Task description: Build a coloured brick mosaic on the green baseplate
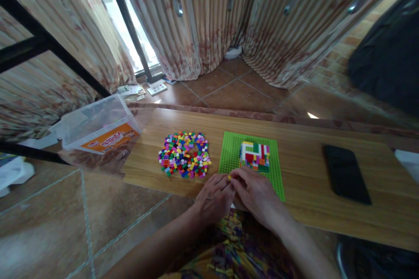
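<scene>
Close together over the near edge of the green baseplate (225,152) are both my hands. A tiny yellow toy brick (229,178) shows at the fingertips of my right hand (258,194), which pinches it. My left hand (214,196) is closed beside it, fingers curled and almost touching the right ones; what it holds, if anything, is hidden. Just beyond the right hand, a block built of multicoloured bricks (255,156) stands on the baseplate, with white, red and green on top. To the left lies a spread pile of loose small bricks (185,154).
The wooden board (304,152) carries the baseplate, the pile and a black phone (346,174) at the right. A clear plastic box (101,124) with an orange label stands off its left end. Behind hang striped curtains (216,26) over a tiled floor (225,83).
</scene>
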Demonstrator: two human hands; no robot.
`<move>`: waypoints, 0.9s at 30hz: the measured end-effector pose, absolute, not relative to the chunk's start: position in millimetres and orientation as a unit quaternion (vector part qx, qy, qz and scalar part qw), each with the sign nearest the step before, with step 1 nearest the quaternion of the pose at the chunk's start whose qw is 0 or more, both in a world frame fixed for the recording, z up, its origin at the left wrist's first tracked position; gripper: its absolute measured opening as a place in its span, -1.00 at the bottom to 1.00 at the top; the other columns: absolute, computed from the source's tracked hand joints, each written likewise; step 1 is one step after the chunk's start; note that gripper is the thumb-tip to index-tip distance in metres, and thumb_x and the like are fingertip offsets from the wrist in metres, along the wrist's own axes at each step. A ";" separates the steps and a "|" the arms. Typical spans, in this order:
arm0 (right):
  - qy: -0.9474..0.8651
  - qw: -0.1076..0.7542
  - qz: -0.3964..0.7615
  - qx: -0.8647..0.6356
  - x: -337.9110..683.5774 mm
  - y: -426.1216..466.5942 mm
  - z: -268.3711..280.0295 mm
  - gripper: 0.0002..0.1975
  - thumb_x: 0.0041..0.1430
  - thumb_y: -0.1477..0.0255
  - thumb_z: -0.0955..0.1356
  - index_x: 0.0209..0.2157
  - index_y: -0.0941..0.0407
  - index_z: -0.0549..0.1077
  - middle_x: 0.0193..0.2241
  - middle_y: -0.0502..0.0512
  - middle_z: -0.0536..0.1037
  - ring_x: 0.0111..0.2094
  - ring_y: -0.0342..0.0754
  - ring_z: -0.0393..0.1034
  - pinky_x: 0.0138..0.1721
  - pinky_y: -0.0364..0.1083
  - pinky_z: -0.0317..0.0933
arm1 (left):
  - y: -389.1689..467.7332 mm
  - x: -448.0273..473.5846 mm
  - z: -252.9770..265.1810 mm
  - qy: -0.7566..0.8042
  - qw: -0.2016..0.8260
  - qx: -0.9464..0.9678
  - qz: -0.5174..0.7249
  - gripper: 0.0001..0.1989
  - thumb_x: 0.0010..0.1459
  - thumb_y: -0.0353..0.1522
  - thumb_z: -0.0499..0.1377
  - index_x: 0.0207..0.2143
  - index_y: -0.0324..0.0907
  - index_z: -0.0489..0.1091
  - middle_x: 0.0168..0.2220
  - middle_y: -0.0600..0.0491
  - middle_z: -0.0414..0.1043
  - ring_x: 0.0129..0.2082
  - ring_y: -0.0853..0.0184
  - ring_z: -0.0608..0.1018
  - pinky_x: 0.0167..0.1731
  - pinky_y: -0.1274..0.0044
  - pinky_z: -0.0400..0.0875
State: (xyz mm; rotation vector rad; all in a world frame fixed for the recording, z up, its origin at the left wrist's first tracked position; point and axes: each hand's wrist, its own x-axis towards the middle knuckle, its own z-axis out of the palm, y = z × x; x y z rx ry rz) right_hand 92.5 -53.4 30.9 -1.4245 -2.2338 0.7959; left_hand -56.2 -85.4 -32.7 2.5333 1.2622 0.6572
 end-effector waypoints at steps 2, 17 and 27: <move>-0.809 0.166 0.270 -0.496 94.2 -57.3 28.3 -0.84 0.26 0.50 0.24 -0.33 0.09 0.45 -0.35 0.05 0.52 -0.28 -0.07 0.41 -0.21 -0.12 0.21 | -85.2 -56.7 -32.6 0.433 0.118 0.864 0.230 -0.78 0.19 -0.47 0.04 -0.12 -0.25 0.37 -0.13 -0.11 0.45 -0.06 0.21 0.45 0.00 0.34 0.39; -0.758 0.240 0.338 -0.504 94.8 -55.7 17.6 -0.79 0.25 0.48 0.24 -0.22 0.06 0.51 -0.26 0.05 0.57 -0.24 -0.09 0.46 -0.18 -0.12 0.27 | -86.8 -56.8 -34.0 0.441 0.112 0.851 0.264 -0.77 0.20 -0.46 0.03 -0.11 -0.22 0.38 -0.11 -0.10 0.50 -0.06 0.21 0.48 0.00 0.30 0.41; -0.584 0.412 0.252 -0.653 163.2 -32.1 7.4 -0.75 0.14 0.29 0.32 -0.26 0.11 0.56 -0.30 0.15 0.62 -0.31 0.00 0.51 -0.24 -0.04 0.36 | -85.7 -58.8 -35.0 0.448 0.117 0.849 0.255 -0.71 0.24 -0.45 0.05 0.00 -0.19 0.38 0.04 -0.05 0.45 0.05 0.20 0.44 0.09 0.29 0.37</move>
